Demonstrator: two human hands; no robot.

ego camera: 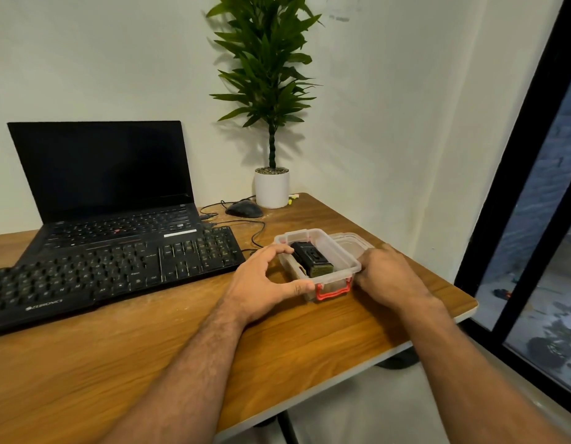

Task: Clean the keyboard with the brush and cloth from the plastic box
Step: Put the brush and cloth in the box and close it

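Left hand grips the open box, fingers curled around its left wall. Right hand grips its right side. Keyboard lies alongside on the worktop.

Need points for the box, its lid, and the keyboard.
box (349,258): head view, on its right clear wall.
lid (351,241): head view, on the clear top lying behind the box.
keyboard (117,270): head view, on the middle key rows.

You are seated at a small office-type desk: a wooden table carries an open laptop, an external keyboard and a wired mouse. A potted plant stands in the plain-walled corner beside a dark-framed window.
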